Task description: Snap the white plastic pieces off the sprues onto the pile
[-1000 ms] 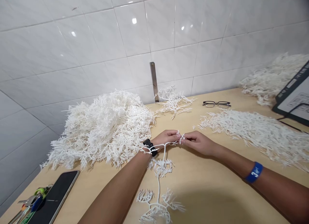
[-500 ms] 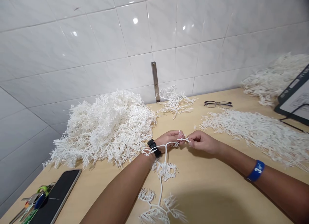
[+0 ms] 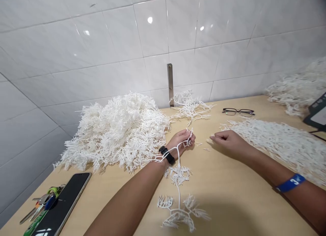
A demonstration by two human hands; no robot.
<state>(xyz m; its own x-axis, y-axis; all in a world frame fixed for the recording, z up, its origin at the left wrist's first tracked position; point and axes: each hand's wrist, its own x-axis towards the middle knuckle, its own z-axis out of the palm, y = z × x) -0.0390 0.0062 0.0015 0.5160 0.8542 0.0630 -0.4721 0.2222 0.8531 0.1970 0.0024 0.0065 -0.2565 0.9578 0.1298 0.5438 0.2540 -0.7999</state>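
Observation:
My left hand [image 3: 183, 140], with a black watch on the wrist, is closed on one end of a long white branched piece [image 3: 178, 160]. The piece hangs over the wrist, and its feathery tufts spread below, toward the table's front. To the right, apart from it, my right hand [image 3: 228, 141] has its fingers pinched together; a small pale tip shows at them, too small to name. A few tiny white bits [image 3: 206, 149] lie on the table between the hands. A big heap of white branched pieces [image 3: 122, 131] stands left of my left hand.
Loose short white bits [image 3: 277, 137] spread at the right. Glasses [image 3: 238, 112], a small white tangle [image 3: 191, 107] and a metal bracket [image 3: 170, 85] are at the back. A phone [image 3: 63, 205] and keys [image 3: 43, 203] lie front left. A dark-framed object [image 3: 318, 112] stands far right.
My right hand has drawn away to the right from my left hand and the branched piece. Tiny white bits now show on the table between them. The view has shifted slightly.

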